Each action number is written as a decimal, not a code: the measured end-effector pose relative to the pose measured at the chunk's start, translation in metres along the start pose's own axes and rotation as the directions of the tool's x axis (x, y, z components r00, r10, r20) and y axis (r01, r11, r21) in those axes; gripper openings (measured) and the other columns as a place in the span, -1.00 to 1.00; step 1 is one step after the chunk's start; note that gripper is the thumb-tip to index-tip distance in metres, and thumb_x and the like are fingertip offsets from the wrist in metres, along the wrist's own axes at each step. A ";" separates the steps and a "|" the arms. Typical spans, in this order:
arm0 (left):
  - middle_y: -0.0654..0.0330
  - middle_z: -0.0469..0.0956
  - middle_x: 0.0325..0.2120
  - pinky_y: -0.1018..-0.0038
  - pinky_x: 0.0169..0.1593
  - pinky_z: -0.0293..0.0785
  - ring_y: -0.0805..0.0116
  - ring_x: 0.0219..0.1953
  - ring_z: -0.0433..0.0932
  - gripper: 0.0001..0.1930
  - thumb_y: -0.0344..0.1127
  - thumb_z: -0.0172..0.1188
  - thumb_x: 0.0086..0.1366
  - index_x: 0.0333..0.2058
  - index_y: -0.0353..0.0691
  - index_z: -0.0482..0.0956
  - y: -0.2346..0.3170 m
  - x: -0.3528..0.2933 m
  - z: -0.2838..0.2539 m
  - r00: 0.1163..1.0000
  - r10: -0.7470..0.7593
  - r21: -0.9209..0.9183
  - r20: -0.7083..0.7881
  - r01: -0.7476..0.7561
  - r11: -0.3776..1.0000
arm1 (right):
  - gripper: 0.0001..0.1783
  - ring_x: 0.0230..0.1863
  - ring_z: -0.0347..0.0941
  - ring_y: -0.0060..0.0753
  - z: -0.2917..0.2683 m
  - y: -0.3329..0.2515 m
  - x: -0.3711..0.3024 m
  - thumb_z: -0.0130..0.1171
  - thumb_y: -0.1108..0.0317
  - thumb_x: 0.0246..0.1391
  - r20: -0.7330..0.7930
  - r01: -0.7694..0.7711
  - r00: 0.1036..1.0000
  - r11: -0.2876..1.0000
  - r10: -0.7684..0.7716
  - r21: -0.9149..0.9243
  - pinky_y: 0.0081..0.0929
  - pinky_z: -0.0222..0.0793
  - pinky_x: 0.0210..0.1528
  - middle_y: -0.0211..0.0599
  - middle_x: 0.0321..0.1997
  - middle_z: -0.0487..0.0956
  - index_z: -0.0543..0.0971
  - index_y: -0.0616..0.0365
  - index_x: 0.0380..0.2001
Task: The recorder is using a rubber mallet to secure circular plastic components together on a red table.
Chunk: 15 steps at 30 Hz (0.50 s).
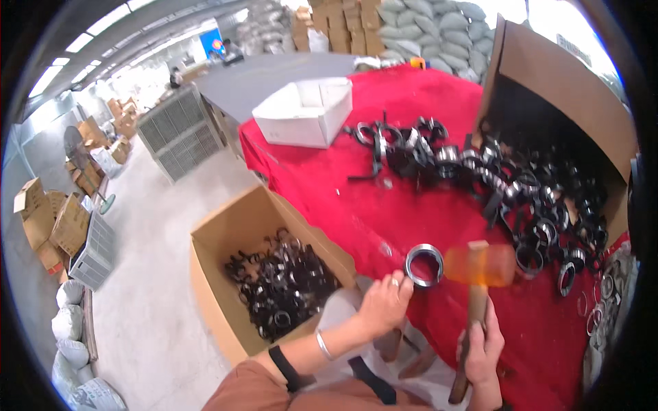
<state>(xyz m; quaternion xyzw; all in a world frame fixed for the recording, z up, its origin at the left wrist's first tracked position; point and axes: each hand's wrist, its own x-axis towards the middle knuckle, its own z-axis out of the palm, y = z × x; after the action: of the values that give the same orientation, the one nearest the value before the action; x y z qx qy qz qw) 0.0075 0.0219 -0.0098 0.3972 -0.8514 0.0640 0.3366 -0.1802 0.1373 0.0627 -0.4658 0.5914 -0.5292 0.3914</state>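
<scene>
Below left of the ring: left hand, fingers at its rim, grip unclear. Right of the ring: mallet, held by right hand.

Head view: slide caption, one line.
Right hand grips an amber-headed mallet; left hand reaches a metal ring over red cloth, black-and-silver parts heaped beyond.

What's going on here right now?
A person's right hand grips a mallet with an amber head, held beside a metal ring on the red cloth. The left hand has its fingertips at the ring's near-left edge. Loose black and silver parts lie heaped farther back, reaching into a large cardboard box on the right. More such parts sit in an open carton on the left.
</scene>
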 end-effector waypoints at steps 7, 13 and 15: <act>-0.08 0.34 -0.25 0.28 -0.20 0.40 0.14 -0.27 0.42 -0.57 -0.27 0.24 0.09 -0.20 -0.39 0.24 -0.017 -0.003 0.002 0.901 -0.424 -0.746 0.092 0.345 0.570 | -0.43 -0.64 0.21 -0.77 0.020 0.012 0.013 -0.16 0.43 0.16 0.060 0.107 0.994 0.952 -0.094 -0.288 -0.76 0.23 -0.59 -0.55 -0.58 0.35 0.09 0.05 0.26; 0.26 0.42 -0.60 0.60 -0.40 0.32 0.54 -0.53 0.37 -0.71 -0.16 -0.01 0.30 -0.37 -0.33 0.38 -0.019 0.001 0.004 0.773 -0.267 -0.798 0.576 0.602 0.021 | -0.41 -0.62 0.23 -0.74 0.018 0.022 0.002 -0.11 0.41 0.15 0.036 0.180 0.984 0.959 -0.176 -0.218 -0.76 0.26 -0.57 -0.50 -0.53 0.38 0.07 0.07 0.26; 0.29 0.40 -0.65 0.61 -0.41 0.30 0.55 -0.54 0.34 -0.66 -0.14 -0.07 0.32 -0.48 -0.30 0.43 -0.014 0.005 0.002 0.763 -0.305 -0.804 0.570 0.594 -0.016 | -0.41 -0.62 0.24 -0.74 0.017 0.021 -0.001 -0.10 0.41 0.15 0.036 0.157 0.988 0.970 -0.153 -0.188 -0.76 0.27 -0.57 -0.50 -0.53 0.38 0.07 0.07 0.26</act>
<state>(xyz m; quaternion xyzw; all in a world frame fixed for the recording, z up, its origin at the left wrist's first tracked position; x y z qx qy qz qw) 0.0146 0.0085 -0.0103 0.3449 -0.5393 -0.6505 0.4087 -0.1669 0.1339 0.0401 -0.5516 0.5968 -0.4940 0.3089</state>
